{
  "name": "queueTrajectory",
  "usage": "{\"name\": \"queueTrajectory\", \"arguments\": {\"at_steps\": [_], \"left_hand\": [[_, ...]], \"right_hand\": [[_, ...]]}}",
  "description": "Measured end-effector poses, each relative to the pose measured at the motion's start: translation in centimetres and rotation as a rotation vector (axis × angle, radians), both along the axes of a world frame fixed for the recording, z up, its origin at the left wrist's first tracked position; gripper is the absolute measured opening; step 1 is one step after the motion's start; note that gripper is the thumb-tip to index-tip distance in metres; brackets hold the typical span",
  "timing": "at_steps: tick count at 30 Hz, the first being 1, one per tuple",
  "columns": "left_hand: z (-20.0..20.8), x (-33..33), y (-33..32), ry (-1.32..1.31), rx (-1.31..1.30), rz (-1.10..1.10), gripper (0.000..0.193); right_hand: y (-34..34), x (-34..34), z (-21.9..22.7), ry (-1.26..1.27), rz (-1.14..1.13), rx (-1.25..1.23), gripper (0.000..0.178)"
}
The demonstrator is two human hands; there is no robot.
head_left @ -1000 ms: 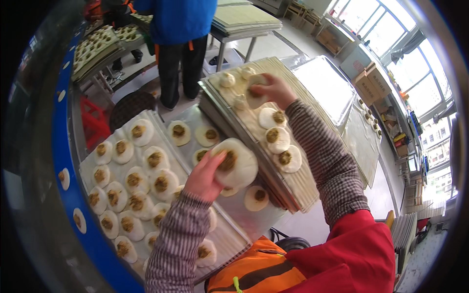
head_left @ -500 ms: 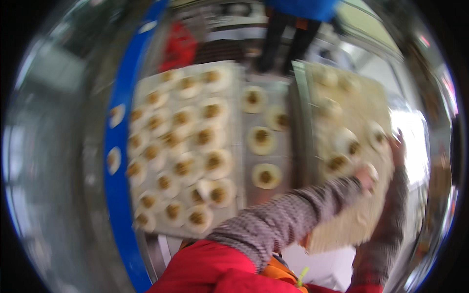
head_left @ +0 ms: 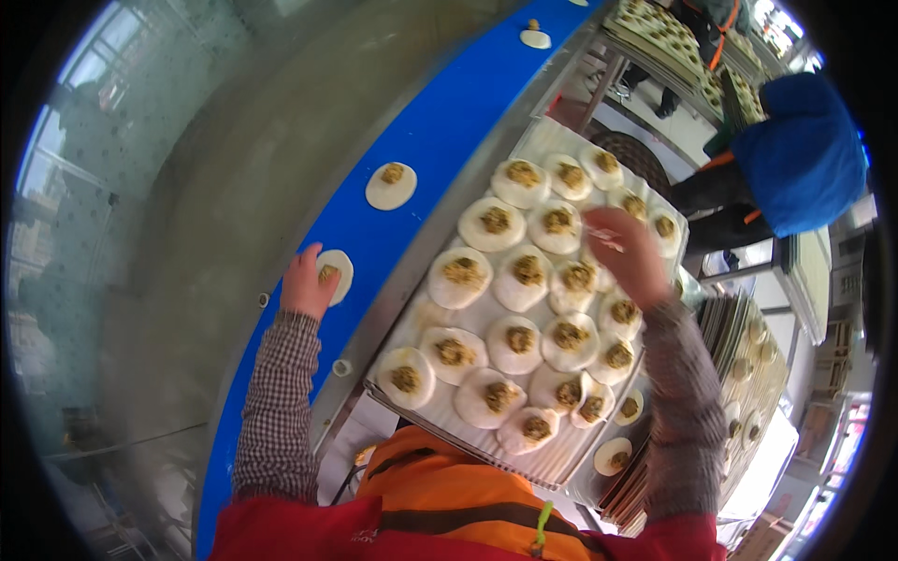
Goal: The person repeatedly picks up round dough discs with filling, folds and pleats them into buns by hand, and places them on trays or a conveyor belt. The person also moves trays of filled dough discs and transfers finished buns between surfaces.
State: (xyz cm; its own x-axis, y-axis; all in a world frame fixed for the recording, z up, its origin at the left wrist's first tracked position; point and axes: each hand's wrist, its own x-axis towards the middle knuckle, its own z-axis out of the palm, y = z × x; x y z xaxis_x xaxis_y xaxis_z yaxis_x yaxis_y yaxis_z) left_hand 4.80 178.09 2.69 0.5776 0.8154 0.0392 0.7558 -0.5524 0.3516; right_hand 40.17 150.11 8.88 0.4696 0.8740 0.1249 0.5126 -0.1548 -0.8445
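– What to see first?
– A blue belt point(head_left: 449, 131), running at a slant on the left; just beside it, a tray point(head_left: 419, 323).
– And above these?
– Right hand point(head_left: 625, 251): blurred, over the tray, fingers bent; cannot tell whether holding something. Left hand point(head_left: 307, 285): over the belt, fingers half curled; cannot tell whether gripping.
– And near them?
– Flat dough rounds point(head_left: 449, 290), many on the tray; one single round point(head_left: 340, 280) on the belt, just at the left fingers. Smallest: brown filling point(head_left: 327, 272) on top.
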Motion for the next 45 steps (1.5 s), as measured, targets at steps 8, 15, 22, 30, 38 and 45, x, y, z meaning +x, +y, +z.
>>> {"name": "queueTrajectory", "arguments": {"at_steps": [8, 15, 22, 30, 38, 45], "left_hand": [[-7.3, -12.5, -0.2, -0.525, -0.575, 0.251, 0.043], [-7.4, -21.6, -2.5, -0.163, -0.176, 0.074, 0.054], [-8.6, -29.8, 0.6, 0.015, -0.849, 0.171, 0.052], [-7.1, -35.6, -0.7, 0.122, -1.016, 0.214, 0.047], [5.1, -9.6, -9.7, -0.306, -1.024, -0.11, 0.042], [6.9, 16.7, -42.1, -0.01, -1.965, -1.06, 0.039]], "right_hand": [[31.3, -14.8, -10.1, -0.568, 0.571, -0.154, 0.037], [31.5, -20.8, -10.9, -0.385, 0.697, -0.547, 0.049], [33.5, -27.1, -12.8, -0.232, 0.78, -0.898, 0.049], [22.8, -34.3, -8.4, 0.029, 0.721, -0.156, 0.027], [-16.6, -16.6, 1.0, 0.225, -0.598, 0.089, 0.038], [-49.5, -15.8, 0.8, 0.329, -1.241, 0.297, 0.034]]}}
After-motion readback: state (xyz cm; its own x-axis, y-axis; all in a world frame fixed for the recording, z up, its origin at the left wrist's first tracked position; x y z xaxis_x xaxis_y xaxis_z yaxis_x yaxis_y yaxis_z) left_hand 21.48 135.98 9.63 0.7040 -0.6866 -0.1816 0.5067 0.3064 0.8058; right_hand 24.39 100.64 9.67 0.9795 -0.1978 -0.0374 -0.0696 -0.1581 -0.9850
